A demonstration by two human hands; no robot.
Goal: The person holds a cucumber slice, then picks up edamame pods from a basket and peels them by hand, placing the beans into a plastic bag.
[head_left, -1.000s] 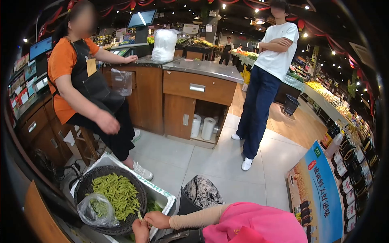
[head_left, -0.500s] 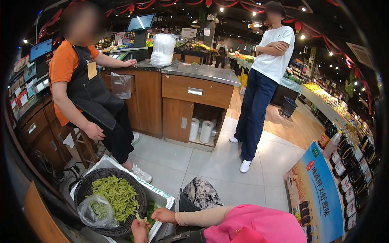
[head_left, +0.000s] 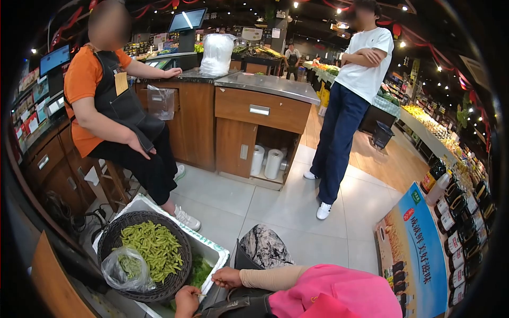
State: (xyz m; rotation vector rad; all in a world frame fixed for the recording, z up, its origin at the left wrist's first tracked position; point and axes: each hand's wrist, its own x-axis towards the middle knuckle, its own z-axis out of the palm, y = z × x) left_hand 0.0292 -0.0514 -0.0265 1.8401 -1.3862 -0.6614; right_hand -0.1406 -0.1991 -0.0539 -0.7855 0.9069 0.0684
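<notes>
My left hand is closed at the edge of the white foam box, with a thin pale strip sticking out from its fingers. The strip's kind is too small to tell. To its right, my right hand is pinched shut over the box's rim; whatever it holds is too small to make out. Beside my left hand, a dark woven basket rests on the box, full of green soybean pods. A clear plastic bag with pods inside lies in it. Leafy greens show inside the box.
A person in an orange shirt sits beyond the box. Another person in a white T-shirt stands with folded arms. Behind are wooden counters. A patterned black-and-white bundle is near my right arm; sauce bottles stand on the right.
My hands have moved apart from a pale piece they held together; the right hand is higher and farther right. The seated person's hand has shifted on the thigh. The view has tilted slightly.
</notes>
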